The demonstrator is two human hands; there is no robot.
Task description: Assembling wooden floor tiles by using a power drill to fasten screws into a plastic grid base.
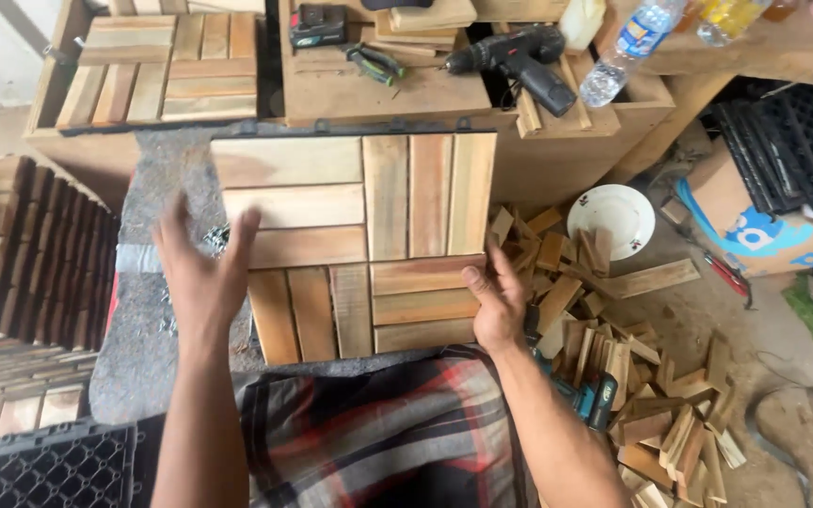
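A square wooden deck tile [355,246] made of slats in four blocks lies flat on a grey padded surface [134,348], in the middle of the scene just beyond the person's plaid-clad lap. The right hand [496,301] grips the tile's right edge near the near corner, fingers curled round the side and thumb on top. The left hand [201,268] is spread wide with fingers fanned, hovering at the tile's left edge — whether it touches the wood cannot be told. Just beside that hand lies a small heap of metal screws [218,240] on the padding.

Far left, a shallow wooden box [49,89] holds another finished slat tile [167,66]. To its right a wooden workbench [331,89] carries a black cordless drill [515,58], a battery pack [318,24], green-handled pliers [374,64] and a clear plastic bottle [628,49].

On the floor at right, a loose pile of short wood offcuts [632,376] spreads out, with a white plate [618,218] at its far side — nothing visible in it but one offcut overlapping its rim. A cardboard box [755,221] stands further right, contents hidden. At near left sits a black plastic grid crate [44,466], and above it stacks of more tiles [30,254].
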